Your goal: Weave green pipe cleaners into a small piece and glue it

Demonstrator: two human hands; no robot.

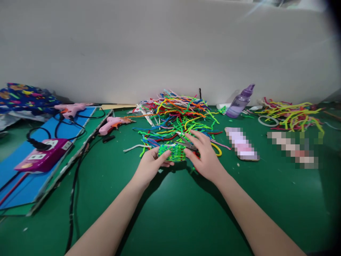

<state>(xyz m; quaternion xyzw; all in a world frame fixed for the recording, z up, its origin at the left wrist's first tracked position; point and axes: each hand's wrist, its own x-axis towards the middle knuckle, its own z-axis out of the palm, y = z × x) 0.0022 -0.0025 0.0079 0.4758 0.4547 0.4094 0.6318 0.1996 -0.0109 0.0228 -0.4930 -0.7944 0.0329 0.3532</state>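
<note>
My left hand [151, 161] is closed on a small woven piece of green pipe cleaners [172, 153], with blue and red flecks. The thumb lies across its front and the fingers are behind and below. At the right end of this piece is the thumb of my right hand [204, 156]; its other fingers stretch forward, apart from the thumb. Scissors [186, 144] lie between that thumb and fingers, blades pointing left, handles mostly hidden. Just beyond both hands spreads a heap of many-coloured pipe cleaners [181, 110].
Left of the heap lies a pink glue gun [113, 125]; another glue gun [70, 108] rests on a blue board near a purple power strip [44, 156] with black cables. To the right are a phone [241, 144], a purple bottle [239, 103] and more pipe cleaners [295, 113].
</note>
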